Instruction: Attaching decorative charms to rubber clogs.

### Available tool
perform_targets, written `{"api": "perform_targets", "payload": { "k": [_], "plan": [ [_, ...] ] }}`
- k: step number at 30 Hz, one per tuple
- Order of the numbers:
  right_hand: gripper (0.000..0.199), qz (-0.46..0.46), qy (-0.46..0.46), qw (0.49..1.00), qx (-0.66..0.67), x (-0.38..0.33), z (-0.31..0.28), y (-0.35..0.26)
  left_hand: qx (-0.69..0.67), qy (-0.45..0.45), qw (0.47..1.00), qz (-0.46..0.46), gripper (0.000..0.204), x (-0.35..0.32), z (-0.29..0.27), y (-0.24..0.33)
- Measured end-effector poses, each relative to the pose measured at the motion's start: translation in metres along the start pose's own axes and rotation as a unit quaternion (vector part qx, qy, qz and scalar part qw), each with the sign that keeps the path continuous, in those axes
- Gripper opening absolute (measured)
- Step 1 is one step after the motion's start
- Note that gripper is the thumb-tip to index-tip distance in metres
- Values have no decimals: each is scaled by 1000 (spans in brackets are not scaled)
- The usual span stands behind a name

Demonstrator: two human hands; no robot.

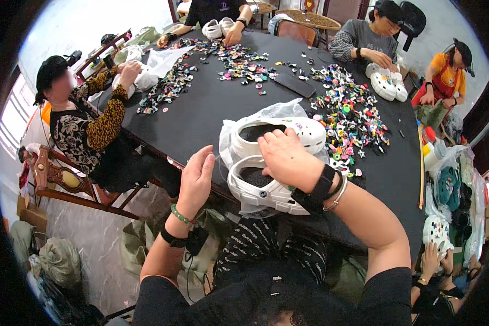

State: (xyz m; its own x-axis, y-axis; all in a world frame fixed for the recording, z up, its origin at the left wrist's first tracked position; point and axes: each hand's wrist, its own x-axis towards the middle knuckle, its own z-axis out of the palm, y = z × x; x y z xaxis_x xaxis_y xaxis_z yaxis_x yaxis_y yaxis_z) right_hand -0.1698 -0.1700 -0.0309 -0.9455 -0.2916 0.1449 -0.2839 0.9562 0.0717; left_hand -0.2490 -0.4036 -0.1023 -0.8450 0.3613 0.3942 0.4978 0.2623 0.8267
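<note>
Two white clogs, a far one and a near one, lie side by side on clear plastic at the table's near edge. My right hand is over them, its fingers and thumb closed about their adjoining sides; the fingertips are partly hidden inside the shoe openings. A small dark round badge marks the near clog's strap. To the left of the shoes my left hand is raised with nothing in it, fingers stretched out and apart from the clogs. The clear plastic bag is crumpled around the far clog.
Colourful shoe charms lie in a heap to the right and a long spread at the back. A dark flat slab lies between. Co-workers handle white clogs around the black table. Bagged clogs stand at right.
</note>
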Motion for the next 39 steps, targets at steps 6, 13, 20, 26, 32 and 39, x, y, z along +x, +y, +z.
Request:
{"api": "perform_targets", "payload": {
  "k": [6, 13, 20, 26, 32, 39],
  "plan": [
    [32, 10, -46, 999, 8, 13, 15, 11, 34, 1, 995, -91, 49, 19, 0, -40],
    [6, -47, 82, 995, 14, -8, 1, 4, 150, -21, 987, -61, 75, 68, 34, -57],
    [12, -17, 205, 974, 89, -72, -66, 25, 224, -71, 967, -98, 43, 92, 50, -63],
    [32, 188, 295, 926, 145, -174, -122, 41, -118, 59, 990, -44, 31, 95, 29, -34],
    [31, 267, 406, 874, -10, -277, -157, 42, -361, -26, 931, -55, 20, 89, 12, 86],
    [30, 372, 442, 810, -100, -374, -156, 9, -412, -159, 896, -45, 30, 92, 87, 212]
  ]
}}
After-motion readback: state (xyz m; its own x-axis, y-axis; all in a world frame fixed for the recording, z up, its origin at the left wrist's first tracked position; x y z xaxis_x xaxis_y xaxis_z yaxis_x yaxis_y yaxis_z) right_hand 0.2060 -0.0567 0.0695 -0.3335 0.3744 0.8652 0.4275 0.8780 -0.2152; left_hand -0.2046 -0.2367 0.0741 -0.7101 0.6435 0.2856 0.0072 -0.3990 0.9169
